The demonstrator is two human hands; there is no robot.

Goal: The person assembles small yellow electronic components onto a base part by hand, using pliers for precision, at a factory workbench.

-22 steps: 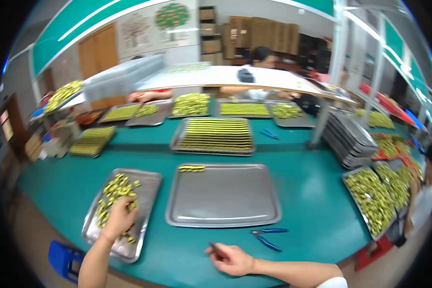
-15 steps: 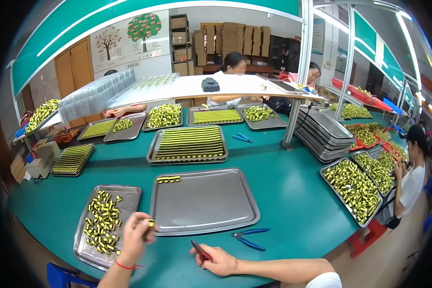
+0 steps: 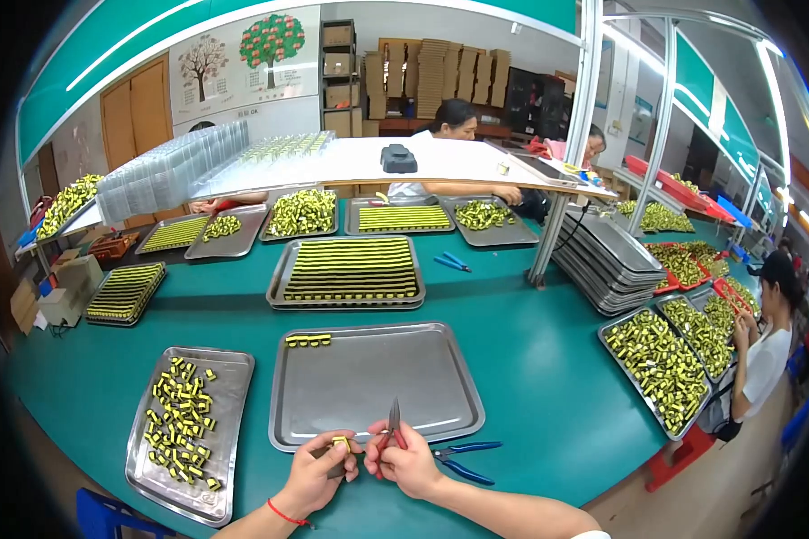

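Observation:
Between the fingertips of my left hand (image 3: 317, 469) is a small yellow-and-black block-shaped part (image 3: 340, 441). Close beside it, my right hand (image 3: 410, 463) grips red-handled pointed pliers (image 3: 394, 415), tip upward; their jaws look closed. Both hands are at the near edge of a large metal tray (image 3: 377, 386). A short row of the same parts (image 3: 307, 340) lines that tray's far left corner. To the left, a smaller metal tray (image 3: 227, 422) bears a loose heap of parts (image 3: 178, 413). Blue-handled cutters (image 3: 466, 460) lie just right of my right hand.
Behind the large tray stands a tray stacked with neat rows of parts (image 3: 346, 269). Blue pliers (image 3: 451, 261), a metal post (image 3: 548, 242) and piled trays (image 3: 602, 260) are farther right. A co-worker (image 3: 768, 332) sits beyond a full tray (image 3: 661, 368). A white shelf (image 3: 351, 162) spans the back.
My left hand has moved right with the part, from beside the smaller tray to the large tray's near edge. My right hand has raised the pliers, tip now upward beside it.

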